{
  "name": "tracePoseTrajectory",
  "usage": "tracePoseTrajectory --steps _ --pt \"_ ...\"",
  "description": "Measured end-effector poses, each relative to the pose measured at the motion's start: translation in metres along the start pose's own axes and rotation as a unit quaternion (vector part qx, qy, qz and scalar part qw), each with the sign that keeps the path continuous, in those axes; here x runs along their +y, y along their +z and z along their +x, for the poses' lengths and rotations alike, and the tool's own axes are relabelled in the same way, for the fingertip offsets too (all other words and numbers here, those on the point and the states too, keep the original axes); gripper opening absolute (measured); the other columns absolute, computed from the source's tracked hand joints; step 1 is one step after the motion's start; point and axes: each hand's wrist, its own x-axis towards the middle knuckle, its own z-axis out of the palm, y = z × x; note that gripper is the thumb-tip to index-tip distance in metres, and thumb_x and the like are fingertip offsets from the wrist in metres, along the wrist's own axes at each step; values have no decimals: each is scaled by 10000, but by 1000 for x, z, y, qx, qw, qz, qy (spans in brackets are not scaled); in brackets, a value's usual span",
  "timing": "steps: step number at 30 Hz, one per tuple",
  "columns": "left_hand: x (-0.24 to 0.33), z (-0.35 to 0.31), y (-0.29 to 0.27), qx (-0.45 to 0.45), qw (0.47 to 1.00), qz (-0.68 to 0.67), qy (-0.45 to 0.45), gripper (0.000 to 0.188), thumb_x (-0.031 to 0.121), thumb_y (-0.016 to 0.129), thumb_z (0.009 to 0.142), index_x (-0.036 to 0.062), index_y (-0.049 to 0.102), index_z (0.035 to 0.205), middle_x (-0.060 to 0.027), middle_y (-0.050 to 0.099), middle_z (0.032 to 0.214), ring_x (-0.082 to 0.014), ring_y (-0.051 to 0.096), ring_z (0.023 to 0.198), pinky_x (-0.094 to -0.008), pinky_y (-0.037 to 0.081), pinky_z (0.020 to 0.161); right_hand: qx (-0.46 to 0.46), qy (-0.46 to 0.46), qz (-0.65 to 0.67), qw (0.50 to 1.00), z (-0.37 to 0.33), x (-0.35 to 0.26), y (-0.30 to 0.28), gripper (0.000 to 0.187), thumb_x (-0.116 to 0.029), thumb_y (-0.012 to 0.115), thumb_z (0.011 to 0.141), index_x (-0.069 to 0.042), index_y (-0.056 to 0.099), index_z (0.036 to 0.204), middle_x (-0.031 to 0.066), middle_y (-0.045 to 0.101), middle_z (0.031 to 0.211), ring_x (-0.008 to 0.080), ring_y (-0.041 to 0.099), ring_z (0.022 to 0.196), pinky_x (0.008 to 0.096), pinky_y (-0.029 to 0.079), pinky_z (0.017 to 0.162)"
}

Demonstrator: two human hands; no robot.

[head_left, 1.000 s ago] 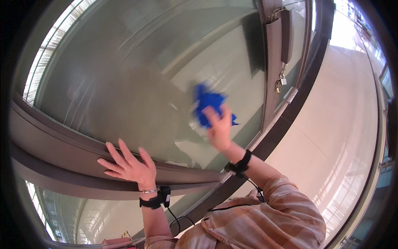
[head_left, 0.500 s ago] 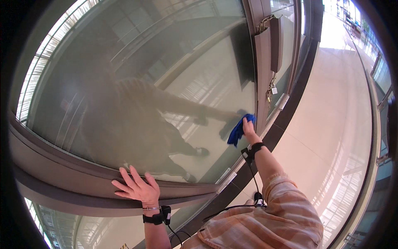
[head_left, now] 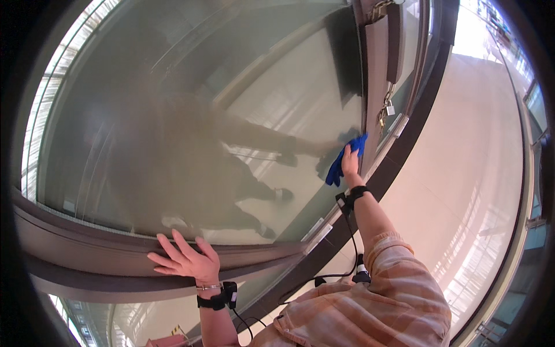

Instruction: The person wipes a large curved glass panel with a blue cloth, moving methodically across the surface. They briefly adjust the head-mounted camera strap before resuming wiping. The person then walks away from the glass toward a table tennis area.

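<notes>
My right hand [head_left: 351,163] presses a blue cloth [head_left: 336,172] against a large glass pane [head_left: 173,144], close to its right edge. The fingers lie over the cloth, and one corner of it reaches the brown frame [head_left: 374,87]. On the brown lower rail [head_left: 87,243] of the pane rests my left hand [head_left: 188,257], fingers spread and nothing in it. A dim reflection of my body and outstretched arm shows in the glass. Each wrist wears a black strap with a small box and a cable.
A chain with a silver padlock [head_left: 390,109] hangs beside a long brown door handle [head_left: 396,52], right of the pane. A dark floor strip [head_left: 386,166] runs along the door's base. Beyond it lies pale, glossy tiled floor [head_left: 451,156]. A black cable [head_left: 324,276] crosses near my shirt.
My right hand and the cloth sit higher in the picture, slightly nearer the frame. The whole view has shifted a little. My left hand stays on the rail.
</notes>
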Motion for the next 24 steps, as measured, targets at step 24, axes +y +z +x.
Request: tracePoseTrajectory --steps 24 --pt "-3 -2 2 5 1000 -17 3 491 311 458 918 79 463 1350 -158 337 1482 -496 126 1388 -604 -31 1079 -438 -123 9 891 -267 -115 -17 435 -317 688 702 -14 626 1007 239 604 888 381 580 833 431 473 771"
